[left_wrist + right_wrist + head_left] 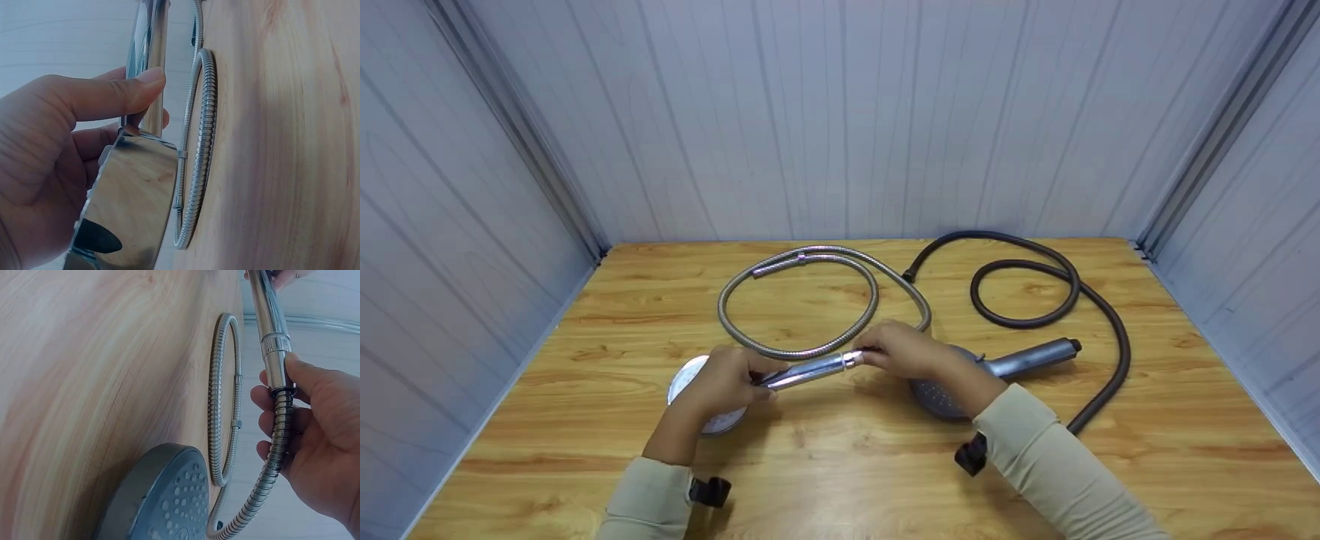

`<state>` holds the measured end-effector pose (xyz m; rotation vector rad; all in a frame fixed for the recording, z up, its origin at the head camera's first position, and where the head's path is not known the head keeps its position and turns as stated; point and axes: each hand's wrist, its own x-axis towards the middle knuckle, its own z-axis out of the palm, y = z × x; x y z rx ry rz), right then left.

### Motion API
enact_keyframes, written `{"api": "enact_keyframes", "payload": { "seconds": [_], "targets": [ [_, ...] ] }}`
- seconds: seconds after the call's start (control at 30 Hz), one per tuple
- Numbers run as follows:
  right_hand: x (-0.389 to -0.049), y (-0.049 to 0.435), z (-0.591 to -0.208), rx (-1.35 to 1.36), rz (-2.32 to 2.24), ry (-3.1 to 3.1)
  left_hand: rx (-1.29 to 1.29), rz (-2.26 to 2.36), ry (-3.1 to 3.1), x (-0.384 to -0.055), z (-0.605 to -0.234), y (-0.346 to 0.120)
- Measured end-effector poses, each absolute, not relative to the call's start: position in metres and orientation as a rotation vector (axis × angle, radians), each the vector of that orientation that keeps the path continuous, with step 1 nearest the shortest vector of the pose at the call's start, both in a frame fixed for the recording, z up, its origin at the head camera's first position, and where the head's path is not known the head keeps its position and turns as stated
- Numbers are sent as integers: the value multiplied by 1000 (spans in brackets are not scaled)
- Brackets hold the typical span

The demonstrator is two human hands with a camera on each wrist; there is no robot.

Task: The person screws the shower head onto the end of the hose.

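My left hand (725, 382) grips a chrome shower head (132, 194) by its handle, just above the round head, with the thumb laid along the handle in the left wrist view. At the handle's other end my right hand (901, 348) holds the metal connector (277, 370) of a silver shower hose (261, 489) between thumb and fingers. The connector meets the handle end in line with it, and the hose runs down across the right palm. The shower head's face (688, 377) is partly hidden behind the left hand in the head view.
A dark grey shower head (1031, 358) lies on the wooden table (825, 480), partly under the right forearm. Its black hose (1117, 330) loops at the right. The silver hose's free end (778, 265) lies toward the back. Pale panel walls (840, 120) enclose three sides.
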<state>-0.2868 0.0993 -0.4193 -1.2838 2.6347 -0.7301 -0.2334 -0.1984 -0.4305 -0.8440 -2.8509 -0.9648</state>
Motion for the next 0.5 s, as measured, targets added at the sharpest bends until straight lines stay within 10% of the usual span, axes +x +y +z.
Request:
{"api": "enact_keyframes", "payload": {
  "seconds": [0.5],
  "targets": [
    [-282, 101, -418, -992, -936, 2600, -806, -981, -2917, -233, -430, -198]
  ]
}}
